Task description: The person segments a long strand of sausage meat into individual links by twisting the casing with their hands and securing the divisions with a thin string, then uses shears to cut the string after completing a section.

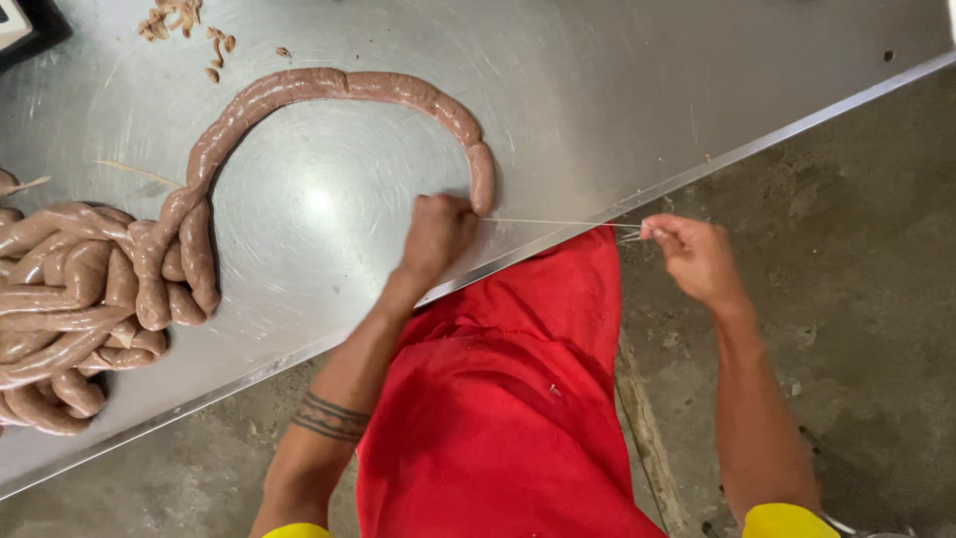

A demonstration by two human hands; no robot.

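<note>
A long raw sausage (299,92) curves across the steel table (617,90) and ends near the front edge. My left hand (436,235) is closed at that sausage end, gripping it together with a thin string (558,222). The string runs taut to the right, past the table's edge. My right hand (692,255) pinches the string's other end out over the floor, at about the same height as the left.
A heap of coiled sausage (70,299) lies at the table's left. Small scraps (184,22) sit at the back left, beside a dark object (25,25) in the corner. A red apron (508,399) hangs below the table edge, over a concrete floor (856,299).
</note>
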